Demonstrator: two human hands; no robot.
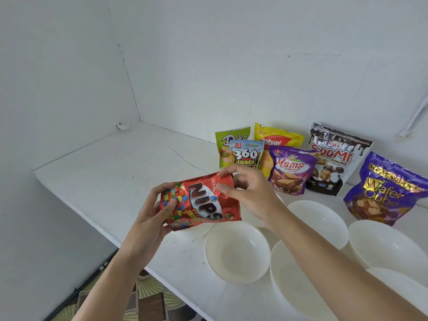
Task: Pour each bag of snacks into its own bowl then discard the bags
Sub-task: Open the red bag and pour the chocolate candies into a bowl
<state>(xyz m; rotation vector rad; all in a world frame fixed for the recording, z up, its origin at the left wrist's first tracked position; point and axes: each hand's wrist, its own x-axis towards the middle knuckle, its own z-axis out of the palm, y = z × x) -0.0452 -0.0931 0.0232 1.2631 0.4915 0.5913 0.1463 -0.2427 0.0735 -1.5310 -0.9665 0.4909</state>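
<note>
over bowls (237,251), hands grip nips bag (201,202)

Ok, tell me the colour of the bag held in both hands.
Red, with multicoloured candies pictured: the Nips bag, seen in the head view, the only one.

Brightness: the scene was bright and evenly lit, with pale walls (208,66) and a white counter (111,163) that read almost the same tone.
Light source: could not be placed; the light was soft and diffuse.
Shadows: faint and soft-edged, a weak one lay under the red Nips bag (199,201) and beneath the forearms.
Glare: small highlights sat on the foil bags, strongest on the purple wafer bag (389,188), and a streak glinted inside the nearest bowl (237,252).
Blur: slight softness overall; print on the rear bags was only partly legible.
Distortion: wide-angle bending curved the wall corner and stretched the forearms at the lower edge.
</note>
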